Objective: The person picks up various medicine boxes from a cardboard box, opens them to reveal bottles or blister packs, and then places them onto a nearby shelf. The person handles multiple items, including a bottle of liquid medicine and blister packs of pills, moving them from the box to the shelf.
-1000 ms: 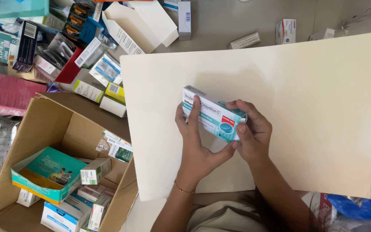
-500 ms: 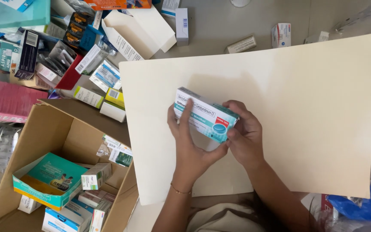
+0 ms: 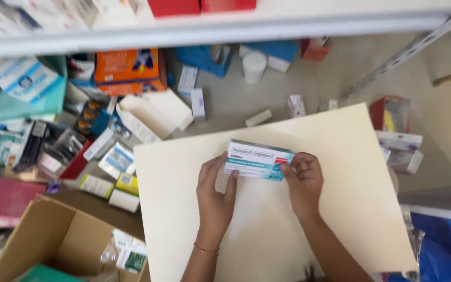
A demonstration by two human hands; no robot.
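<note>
Cluttered floor [image 3: 267,99] is strewn with cartons; above a cream board [image 3: 340,209], a teal-white medicine box [image 3: 257,160] is held at its ends, left hand [image 3: 214,190] and right hand [image 3: 304,180] each with grip closed on it.

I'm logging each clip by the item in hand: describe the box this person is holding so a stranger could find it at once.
Start at the big cream sheet that covers the middle of the view. Over its upper part, the left hand and right hand hold a small flat carton by its two ends. It is white and teal with a small red patch, and unlike the boxes scattered around, it is the only one held.
</note>
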